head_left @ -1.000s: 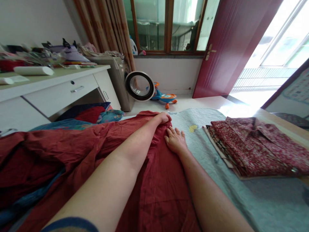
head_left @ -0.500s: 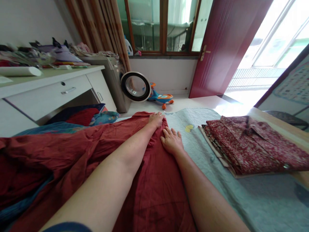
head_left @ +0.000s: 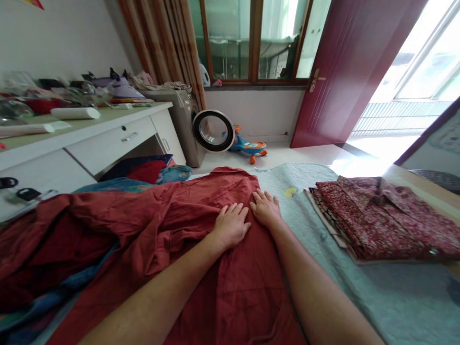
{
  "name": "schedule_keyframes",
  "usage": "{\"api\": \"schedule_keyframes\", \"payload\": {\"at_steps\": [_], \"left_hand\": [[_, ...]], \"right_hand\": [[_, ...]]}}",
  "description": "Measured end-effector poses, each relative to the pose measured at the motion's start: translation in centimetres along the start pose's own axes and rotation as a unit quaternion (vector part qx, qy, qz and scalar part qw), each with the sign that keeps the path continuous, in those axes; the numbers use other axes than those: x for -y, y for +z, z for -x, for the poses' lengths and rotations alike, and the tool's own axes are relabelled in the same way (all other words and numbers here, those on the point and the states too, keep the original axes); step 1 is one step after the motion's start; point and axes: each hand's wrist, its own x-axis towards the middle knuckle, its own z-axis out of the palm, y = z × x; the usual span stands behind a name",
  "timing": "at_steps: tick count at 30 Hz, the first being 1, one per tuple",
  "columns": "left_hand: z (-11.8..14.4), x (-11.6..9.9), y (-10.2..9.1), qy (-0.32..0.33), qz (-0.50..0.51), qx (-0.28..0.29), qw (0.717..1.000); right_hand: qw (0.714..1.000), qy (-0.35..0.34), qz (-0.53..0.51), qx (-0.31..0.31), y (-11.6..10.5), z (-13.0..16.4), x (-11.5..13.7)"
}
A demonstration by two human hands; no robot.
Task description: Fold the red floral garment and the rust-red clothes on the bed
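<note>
A dark red garment, perhaps a shirt, is spread over the bed, rumpled on the left and flatter on the right under my forearms. My left hand lies palm down on its middle, fingers stretched out. Just right of it, my right hand rests near the garment's right edge, its fingers spread. The two hands are close but apart. To the right, a folded stack of red and white patterned fabric lies on the pale blue bedcover.
A white desk with cluttered items stands at the left. Beyond it is a washing machine with its round door swung open. A blue and orange ride-on toy sits on the floor near the dark red door.
My left hand has come back towards me from the garment's far edge and now lies flat in the middle. My right hand stays on the right edge. The view has turned slightly left.
</note>
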Motion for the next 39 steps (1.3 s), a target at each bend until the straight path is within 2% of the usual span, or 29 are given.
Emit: {"api": "schedule_keyframes", "payload": {"at_steps": [4, 11, 21, 27, 31, 33, 36, 39], "left_hand": [[0.6, 0.1, 1.5, -0.02, 0.015, -0.039, 0.999], [0.5, -0.4, 1.8, -0.03, -0.012, -0.045, 0.998], [0.5, -0.5, 2.0, -0.031, -0.037, -0.042, 0.998], [0.6, -0.5, 2.1, -0.027, -0.033, -0.051, 0.998], [0.6, -0.4, 2.2, -0.03, -0.026, -0.045, 0.998], [0.6, -0.5, 2.1, -0.03, -0.023, -0.042, 0.998], [0.6, -0.6, 1.9, -0.032, -0.021, -0.038, 0.999], [0.5, -0.7, 1.8, -0.032, -0.025, -0.037, 0.998]], "right_hand": [[0.997, -0.051, -0.005, -0.057, -0.1, 0.1, 0.2], [0.995, -0.099, -0.012, 0.003, 0.5, -1.5, 0.1], [0.998, -0.062, 0.007, 0.028, 0.0, -7.2, -1.0], [0.998, -0.032, 0.036, 0.041, 0.1, -9.2, -1.6], [0.998, -0.025, 0.035, 0.037, 0.0, -9.3, -1.6], [0.999, -0.03, 0.03, 0.004, 0.0, -8.8, -1.6], [0.996, -0.068, 0.027, -0.057, 0.1, -7.4, -1.6], [0.992, -0.114, 0.028, -0.044, 0.3, -6.6, -1.9]]}}
